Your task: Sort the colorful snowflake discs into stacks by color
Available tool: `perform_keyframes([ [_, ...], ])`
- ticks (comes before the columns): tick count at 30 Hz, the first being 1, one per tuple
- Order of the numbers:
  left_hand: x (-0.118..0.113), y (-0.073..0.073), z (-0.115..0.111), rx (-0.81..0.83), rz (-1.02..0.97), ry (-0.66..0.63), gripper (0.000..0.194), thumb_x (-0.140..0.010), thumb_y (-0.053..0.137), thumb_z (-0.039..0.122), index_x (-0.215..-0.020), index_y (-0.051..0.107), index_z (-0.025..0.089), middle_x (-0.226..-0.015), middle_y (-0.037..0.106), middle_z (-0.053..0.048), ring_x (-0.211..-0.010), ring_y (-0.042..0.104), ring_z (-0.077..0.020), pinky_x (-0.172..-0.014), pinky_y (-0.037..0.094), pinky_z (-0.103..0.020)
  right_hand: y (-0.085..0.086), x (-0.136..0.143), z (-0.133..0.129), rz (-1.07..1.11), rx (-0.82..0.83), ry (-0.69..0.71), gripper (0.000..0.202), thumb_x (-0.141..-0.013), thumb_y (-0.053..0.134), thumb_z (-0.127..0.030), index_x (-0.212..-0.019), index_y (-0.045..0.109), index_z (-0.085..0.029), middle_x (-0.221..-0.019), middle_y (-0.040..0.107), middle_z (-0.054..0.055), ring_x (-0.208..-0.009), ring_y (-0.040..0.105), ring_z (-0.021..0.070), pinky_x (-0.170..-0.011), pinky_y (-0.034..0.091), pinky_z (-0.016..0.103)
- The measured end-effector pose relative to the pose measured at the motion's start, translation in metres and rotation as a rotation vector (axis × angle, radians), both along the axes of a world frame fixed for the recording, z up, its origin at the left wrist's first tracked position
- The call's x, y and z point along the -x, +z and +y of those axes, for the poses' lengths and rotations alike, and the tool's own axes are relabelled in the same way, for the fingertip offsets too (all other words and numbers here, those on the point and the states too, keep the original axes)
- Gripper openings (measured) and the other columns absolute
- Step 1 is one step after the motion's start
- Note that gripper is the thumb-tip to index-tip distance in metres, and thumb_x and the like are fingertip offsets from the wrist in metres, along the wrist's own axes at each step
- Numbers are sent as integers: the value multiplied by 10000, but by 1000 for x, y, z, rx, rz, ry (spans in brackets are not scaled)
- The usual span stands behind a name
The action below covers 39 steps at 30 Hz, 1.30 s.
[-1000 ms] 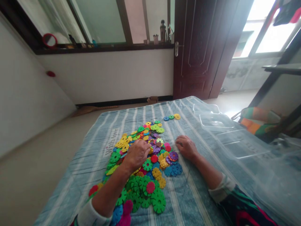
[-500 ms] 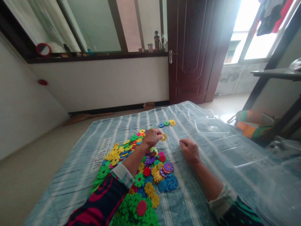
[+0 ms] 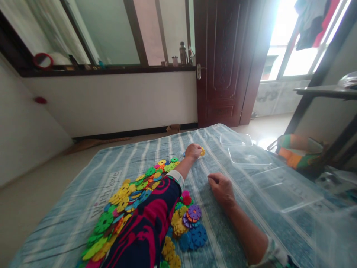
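Observation:
My left hand (image 3: 193, 151) reaches to the far part of the bed, its fingers closed at a yellow notched plastic disc (image 3: 203, 151). That hand mostly covers a short row of discs; a bit of a blue disc (image 3: 184, 153) peeks out at its left. Whether one or two yellow discs lie at the fingertips I cannot tell. My right hand (image 3: 222, 189) rests on the striped cover with fingers curled in; anything inside them is hidden. Under and around my left forearm spreads a heap of notched discs, with yellow ones (image 3: 122, 195), green ones (image 3: 103, 223) and blue ones (image 3: 198, 236).
Clear plastic boxes (image 3: 249, 155) and a larger clear one (image 3: 284, 190) stand along the bed's right side. The bed (image 3: 69, 208) has a blue-grey striped cover. Beyond it are a brown door (image 3: 220, 67) and a window ledge (image 3: 117, 70) with small items.
My left hand has moved forward and right with a yellow disc, from beside the heap to the row of discs, now covering most of it. My right hand stays about where it was.

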<state>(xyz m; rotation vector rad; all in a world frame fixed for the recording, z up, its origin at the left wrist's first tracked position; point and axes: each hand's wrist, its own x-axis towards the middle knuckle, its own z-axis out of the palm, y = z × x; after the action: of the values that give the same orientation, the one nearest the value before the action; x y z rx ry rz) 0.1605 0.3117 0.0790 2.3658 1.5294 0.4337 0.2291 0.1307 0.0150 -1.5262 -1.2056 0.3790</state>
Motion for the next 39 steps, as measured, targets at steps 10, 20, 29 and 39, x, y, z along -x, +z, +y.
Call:
perform_keyframes([
  [10, -12, -2, 9, -2, 78, 4, 244, -875, 568, 343, -1041, 617, 171, -1096, 625, -59, -996, 599, -190, -851, 503, -380, 1, 1, 0, -22, 7, 25, 202, -759, 500, -253, -711, 695, -236, -742, 663, 11, -698, 608, 166, -681, 455, 277],
  [20, 2, 10, 4, -45, 119, 14, 256, -879, 559, 362, -1031, 621, 166, -1108, 629, -65, -1021, 593, -193, -887, 483, -405, 1, 1, 0, -28, 1, 39, 211, -756, 491, -256, -710, 695, -236, -733, 655, 8, -685, 599, 158, -671, 453, 270],
  [29, 68, 34, -19, -36, 143, -50, 159, -722, 599, 179, -812, 729, 199, -832, 718, -7, -882, 628, -171, -750, 442, -238, 0, -4, -4, -14, 37, 44, 214, -747, 508, -317, -746, 704, -231, -770, 685, 16, -731, 622, 174, -716, 467, 293],
  [39, 166, 52, -81, 157, 189, -296, 140, -607, 565, 128, -631, 697, 168, -579, 613, 43, -604, 552, -109, -560, 360, -193, -2, -7, -6, -3, 69, 33, 226, -717, 523, -349, -753, 705, -220, -780, 692, 25, -747, 627, 190, -735, 460, 314],
])
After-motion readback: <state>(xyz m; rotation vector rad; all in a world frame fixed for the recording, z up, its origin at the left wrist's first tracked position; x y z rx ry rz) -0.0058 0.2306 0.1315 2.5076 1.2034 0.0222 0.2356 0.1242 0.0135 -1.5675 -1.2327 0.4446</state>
